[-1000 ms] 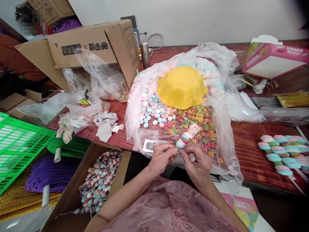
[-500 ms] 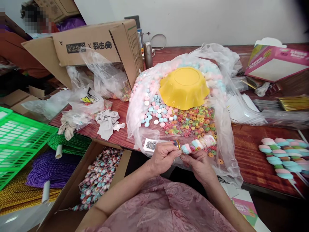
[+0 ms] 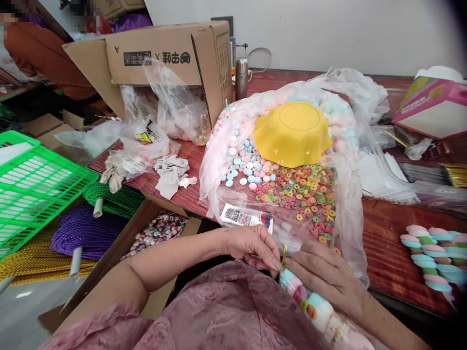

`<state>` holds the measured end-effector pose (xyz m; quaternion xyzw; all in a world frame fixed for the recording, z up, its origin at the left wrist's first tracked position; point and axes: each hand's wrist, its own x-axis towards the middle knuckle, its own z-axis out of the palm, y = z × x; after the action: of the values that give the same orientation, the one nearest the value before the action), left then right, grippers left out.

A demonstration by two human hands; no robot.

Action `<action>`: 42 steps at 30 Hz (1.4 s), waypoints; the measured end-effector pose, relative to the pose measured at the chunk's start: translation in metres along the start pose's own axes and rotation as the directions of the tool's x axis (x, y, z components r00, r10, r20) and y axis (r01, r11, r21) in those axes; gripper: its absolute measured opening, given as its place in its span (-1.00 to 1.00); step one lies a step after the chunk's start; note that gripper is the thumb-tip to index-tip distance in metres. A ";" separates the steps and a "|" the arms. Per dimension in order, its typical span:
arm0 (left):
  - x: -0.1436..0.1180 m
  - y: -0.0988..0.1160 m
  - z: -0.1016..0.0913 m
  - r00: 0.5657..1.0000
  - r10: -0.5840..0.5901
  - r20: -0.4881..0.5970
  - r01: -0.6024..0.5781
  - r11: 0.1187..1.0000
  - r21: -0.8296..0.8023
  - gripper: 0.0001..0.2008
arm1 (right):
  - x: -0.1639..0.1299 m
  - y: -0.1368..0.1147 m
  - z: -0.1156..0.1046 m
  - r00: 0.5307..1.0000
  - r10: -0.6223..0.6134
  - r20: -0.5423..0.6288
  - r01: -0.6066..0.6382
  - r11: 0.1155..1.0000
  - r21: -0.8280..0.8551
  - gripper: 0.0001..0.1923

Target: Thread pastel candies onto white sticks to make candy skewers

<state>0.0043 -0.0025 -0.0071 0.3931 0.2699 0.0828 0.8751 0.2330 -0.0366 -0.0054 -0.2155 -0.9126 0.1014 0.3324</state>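
Observation:
My left hand (image 3: 257, 248) pinches at the neck of a candy skewer (image 3: 316, 307), where a gold twist tie (image 3: 284, 253) stands up. Pink, white and blue marshmallows with coloured rings make up the skewer, apparently in clear wrap. It slants to the lower right against my body. My right hand (image 3: 324, 274) is closed on it near the tie, back of the hand up and thumb hidden. Beyond my hands lie loose marshmallows (image 3: 249, 165), ring candies (image 3: 310, 187) and an upturned yellow bowl (image 3: 294, 133) on clear plastic. A printed white packet (image 3: 245, 216) is beside my left hand.
Finished-looking skewers (image 3: 434, 255) lie at right on the table. At left are a cardboard box (image 3: 160, 58), a green basket (image 3: 40, 180) and purple cord bundles (image 3: 85, 233). An open carton (image 3: 160, 238) of skewers is below the table edge. Another person (image 3: 47, 58) is at far left.
The skewer has swung from pointing right over the table to slanting down toward my body. Both hands came lower and nearer, and my right hand turned back-up. The view shifted left.

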 end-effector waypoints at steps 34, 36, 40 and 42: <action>0.011 0.038 -0.017 0.488 0.861 -0.143 -0.389 0.362 0.847 -0.63 | 0.070 0.021 0.019 0.894 0.444 0.061 -0.424 0.794 0.436 -0.76; 0.011 0.036 -0.016 0.443 0.869 -0.222 -0.379 0.405 0.832 -0.62 | 0.067 0.024 0.025 0.872 0.487 0.044 -0.448 0.760 0.471 -0.77; 0.006 0.014 -0.008 0.585 0.706 -0.399 -0.447 0.691 0.568 -0.42 | 0.068 0.029 0.018 0.889 0.332 -0.314 -0.293 0.942 0.166 -0.89; 0.004 0.004 -0.008 0.658 0.664 -0.356 -0.493 0.736 0.464 -0.41 | 0.070 0.026 0.017 0.894 0.189 -0.405 -0.196 0.980 0.025 -0.87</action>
<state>0.0039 0.0069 -0.0098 0.5628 0.3545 0.4138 0.6216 0.1826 0.0179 0.0122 -0.3238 -0.7987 0.0794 0.5009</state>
